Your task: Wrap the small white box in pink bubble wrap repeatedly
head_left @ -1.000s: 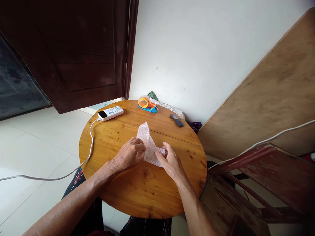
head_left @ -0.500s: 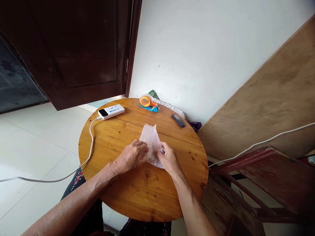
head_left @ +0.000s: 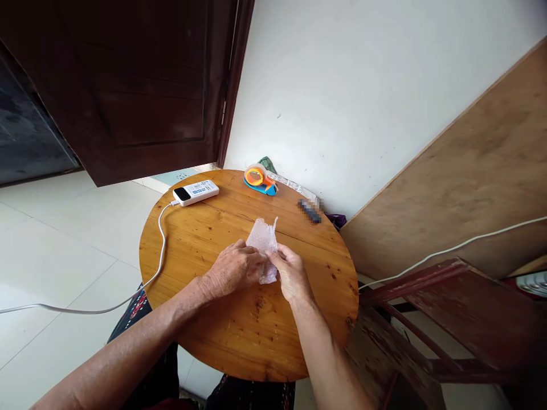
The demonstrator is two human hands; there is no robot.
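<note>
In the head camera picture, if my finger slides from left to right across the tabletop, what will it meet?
White device with a dark screen → left hand → bubble wrap → right hand.

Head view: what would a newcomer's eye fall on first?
The crumpled translucent bubble wrap, between the bare left hand and bare right hand at the middle of the round brown wooden table. Next, the orange-and-blue plastic tape dispenser near the far edge. Then the white rectangular device with a white cable, left of the dispenser.
</note>
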